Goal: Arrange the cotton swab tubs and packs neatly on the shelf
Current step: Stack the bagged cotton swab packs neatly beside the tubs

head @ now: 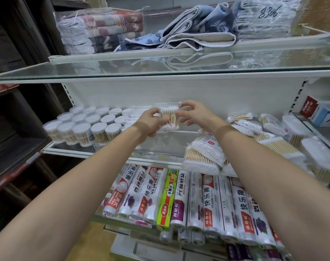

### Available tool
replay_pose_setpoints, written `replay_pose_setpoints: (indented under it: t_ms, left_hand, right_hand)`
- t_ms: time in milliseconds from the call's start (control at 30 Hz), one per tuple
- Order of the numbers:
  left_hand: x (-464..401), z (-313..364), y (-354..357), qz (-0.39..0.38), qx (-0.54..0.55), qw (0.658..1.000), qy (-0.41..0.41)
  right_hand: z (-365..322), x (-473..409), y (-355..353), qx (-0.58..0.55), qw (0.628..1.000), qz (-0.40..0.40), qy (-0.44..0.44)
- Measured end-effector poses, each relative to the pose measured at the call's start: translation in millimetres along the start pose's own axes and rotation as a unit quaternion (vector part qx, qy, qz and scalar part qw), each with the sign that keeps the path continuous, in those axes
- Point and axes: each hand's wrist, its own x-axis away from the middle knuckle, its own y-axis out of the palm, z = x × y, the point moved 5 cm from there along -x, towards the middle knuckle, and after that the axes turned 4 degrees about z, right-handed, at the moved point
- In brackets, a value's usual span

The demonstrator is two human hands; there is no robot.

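Bare forearms reach over shelf; left hand (151,122) and right hand (195,113) both pinch clear plastic pack of wooden cotton swabs (169,117) beside round white-lidded swab tubs (88,125).

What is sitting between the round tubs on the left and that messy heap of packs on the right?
In the head view, the stretch between the round tubs and the loose packs holds the pack gripped by the left hand and right hand, above bare shelf.

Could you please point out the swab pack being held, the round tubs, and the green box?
swab pack (169,119): head view, wooden sticks at its middle.
round tubs (81,128): head view, a front tub's lid.
green box (168,199): head view, its top face.
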Motion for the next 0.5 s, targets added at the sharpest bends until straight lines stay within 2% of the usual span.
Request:
replay_pose_setpoints:
  t_ms: [200, 500]
  left_hand:
    - [-1.7, 1.6, -1.6, -0.009, -0.042, 0.999, -0.003]
    - [-9.5, -1.4, -9.8, 0.024, -0.061, 0.998, 0.000]
  right_hand:
    - [-1.4, -2.1, 7.1, -0.044, 0.999, 0.007, -0.025]
    - [0.7, -9.2, 12.4, -0.074, 0.996, 0.039, -0.026]
